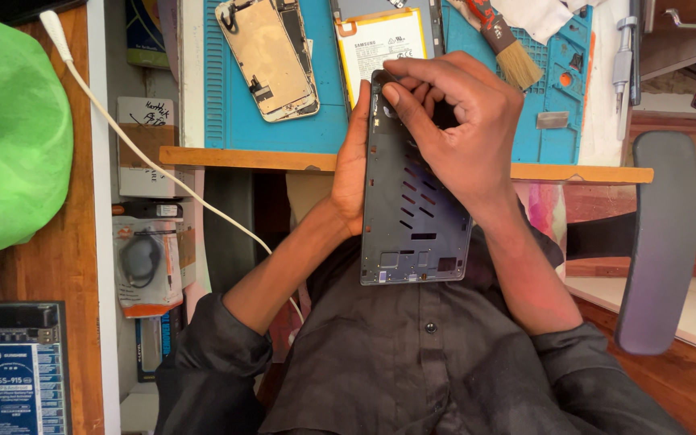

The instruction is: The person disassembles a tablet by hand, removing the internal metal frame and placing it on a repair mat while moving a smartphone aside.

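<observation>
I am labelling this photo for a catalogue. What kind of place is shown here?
Most likely a phone repair bench. A blue repair mat carries an opened phone and a loose battery, with a brush beside them, and both hands hold a stripped dark device frame.

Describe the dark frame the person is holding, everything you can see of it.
The dark grey frame is a flat, rectangular device housing, seemingly metal or plastic, with rows of slanted slots and small cutouts near its lower end. It is held lengthwise over the person's lap, its top edge reaching the blue work mat. The left hand grips its left edge from behind; the right hand covers its upper part, fingertips pressing at the top corner.
</observation>
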